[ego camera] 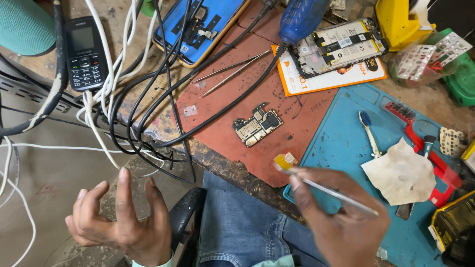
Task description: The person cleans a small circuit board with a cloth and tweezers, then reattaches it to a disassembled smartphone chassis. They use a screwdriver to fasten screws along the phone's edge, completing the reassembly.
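The right hand (341, 222) gripped metal tweezers (326, 190) clamping a small yellow piece (285, 161) beside the circuit board (258, 124). The left hand (121, 220) hovered open, fingers spread, empty.

I see a small black keypad phone (85, 53) near the worktop's far left edge, among black and white cables (129, 84). A blue-backed opened phone (200, 25) lies at the far edge. On the blue mat (341, 143) rest a blue-bristled toothbrush (369, 132) and a crumpled white tissue (401, 173).
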Demonstrator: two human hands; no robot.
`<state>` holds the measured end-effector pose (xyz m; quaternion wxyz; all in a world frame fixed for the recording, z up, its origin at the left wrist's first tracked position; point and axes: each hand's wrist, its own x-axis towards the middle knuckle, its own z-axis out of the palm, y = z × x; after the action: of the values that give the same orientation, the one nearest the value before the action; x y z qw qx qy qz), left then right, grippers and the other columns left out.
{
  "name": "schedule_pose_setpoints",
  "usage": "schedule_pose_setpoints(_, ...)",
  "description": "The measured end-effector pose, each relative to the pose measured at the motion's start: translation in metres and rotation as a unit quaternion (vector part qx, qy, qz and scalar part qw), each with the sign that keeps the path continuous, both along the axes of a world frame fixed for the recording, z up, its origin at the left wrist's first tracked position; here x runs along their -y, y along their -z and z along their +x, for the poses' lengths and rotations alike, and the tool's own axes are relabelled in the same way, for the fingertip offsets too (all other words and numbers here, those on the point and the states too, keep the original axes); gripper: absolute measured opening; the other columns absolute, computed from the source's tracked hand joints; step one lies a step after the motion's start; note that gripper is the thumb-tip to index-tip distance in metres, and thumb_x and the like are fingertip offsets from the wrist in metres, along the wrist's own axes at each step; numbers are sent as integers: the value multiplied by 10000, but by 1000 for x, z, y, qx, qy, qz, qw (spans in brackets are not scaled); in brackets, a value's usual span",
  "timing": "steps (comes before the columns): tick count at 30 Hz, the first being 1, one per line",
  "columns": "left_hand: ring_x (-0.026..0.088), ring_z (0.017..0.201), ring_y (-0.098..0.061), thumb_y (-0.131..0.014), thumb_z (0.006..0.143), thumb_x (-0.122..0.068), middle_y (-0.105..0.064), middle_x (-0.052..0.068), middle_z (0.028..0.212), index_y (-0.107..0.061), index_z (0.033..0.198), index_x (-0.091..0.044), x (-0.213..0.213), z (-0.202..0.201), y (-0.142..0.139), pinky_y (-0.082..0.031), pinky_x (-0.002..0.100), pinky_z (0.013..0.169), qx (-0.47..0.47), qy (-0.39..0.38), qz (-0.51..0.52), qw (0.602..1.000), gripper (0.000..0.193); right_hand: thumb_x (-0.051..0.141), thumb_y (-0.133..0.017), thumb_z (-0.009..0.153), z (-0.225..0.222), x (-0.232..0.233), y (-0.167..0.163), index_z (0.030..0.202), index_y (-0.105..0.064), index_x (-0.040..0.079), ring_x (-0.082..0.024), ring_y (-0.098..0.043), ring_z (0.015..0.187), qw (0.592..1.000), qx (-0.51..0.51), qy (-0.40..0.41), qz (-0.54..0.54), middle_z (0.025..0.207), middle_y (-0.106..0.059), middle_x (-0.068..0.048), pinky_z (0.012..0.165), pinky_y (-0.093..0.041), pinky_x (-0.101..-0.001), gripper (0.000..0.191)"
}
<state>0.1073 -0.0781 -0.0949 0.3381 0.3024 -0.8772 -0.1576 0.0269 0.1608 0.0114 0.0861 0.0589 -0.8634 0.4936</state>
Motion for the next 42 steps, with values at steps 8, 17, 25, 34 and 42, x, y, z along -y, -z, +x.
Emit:
schedule_pose_setpoints(8, 257, 1293, -467, -892, 790, -532, -570, -11, 1138, -782, 1054, -268, -80, -34, -43, -134, 513, 1209, -60, 222, 4, 973, 389, -4, -788, 882, -8, -19, 28, 1074, -740, -69, -146, -726, 942, 998, 11, 54, -43, 1037, -778, -131, 898, -573, -262, 207)
schedule_pose_setpoints(17, 278, 1329, -468, -876, 809, -409, -564, 29, 1210, -785, 1021, -216, -104, -66, -72, -124, 601, 1186, -24, 280, 72, 957, 301, 1, -771, 887, -11, -19, 25, 1086, -747, -61, -150, -735, 955, 998, 26, 38, -53, 1050, -783, -138, 895, -582, -263, 210)
schedule_pose_setpoints(25, 282, 1318, -472, -873, 797, -398, -557, 35, 1195, -796, 1008, -213, -105, -65, -68, -121, 605, 1180, -21, 281, 81, 956, 291, 17, -782, 886, -10, -22, 24, 1083, -755, -51, -151, -734, 941, 998, 31, 42, -42, 1040, -789, -132, 888, -577, -261, 209)
schedule_pose_setpoints(34, 282, 1314, -480, -880, 800, -394, -557, 31, 1184, -795, 996, -216, -106, -67, -66, -116, 594, 1190, -24, 277, 79, 957, 278, 16, -793, 857, -11, -20, 24, 1080, -754, -45, -144, -740, 921, 997, 45, 42, -44, 1028, -788, -124, 843, -586, -251, 234)
schedule_pose_setpoints(42, 277, 1310, -481, -884, 794, -406, -548, 25, 1179, -795, 994, -215, -105, -66, -68, -117, 593, 1189, -22, 276, 86, 957, 290, 13, -788, 873, -11, -18, 24, 1082, -756, -40, -143, -742, 927, 999, 28, 33, -34, 1029, -789, -123, 861, -585, -250, 218)
